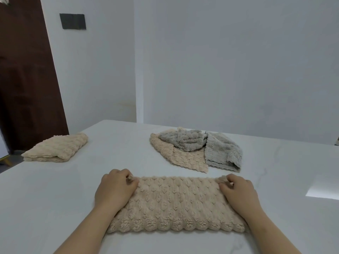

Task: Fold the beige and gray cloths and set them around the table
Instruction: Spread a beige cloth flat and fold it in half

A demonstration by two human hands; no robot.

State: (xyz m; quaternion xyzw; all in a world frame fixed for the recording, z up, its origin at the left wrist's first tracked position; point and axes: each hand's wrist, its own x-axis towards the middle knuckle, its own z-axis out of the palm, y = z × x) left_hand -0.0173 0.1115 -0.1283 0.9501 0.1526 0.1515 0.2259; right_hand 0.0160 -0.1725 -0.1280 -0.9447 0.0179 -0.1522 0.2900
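Two hands pinch the far corners of a beige cloth (176,204) folded into a long band: the left hand (114,187) grips the left corner, the right hand (238,191) the right, fingers closed on the fabric. The band lies flat on the near part of the white table (55,198). A folded beige cloth (55,148) sits far left; an unfolded pile, gray cloths (211,145) over a beige cloth (183,158), lies beyond.

The scene is viewed from one head-worn wide-angle camera, aimed forward and down across the table (55,198); the near edge is seen close, the wall (220,70) beyond.
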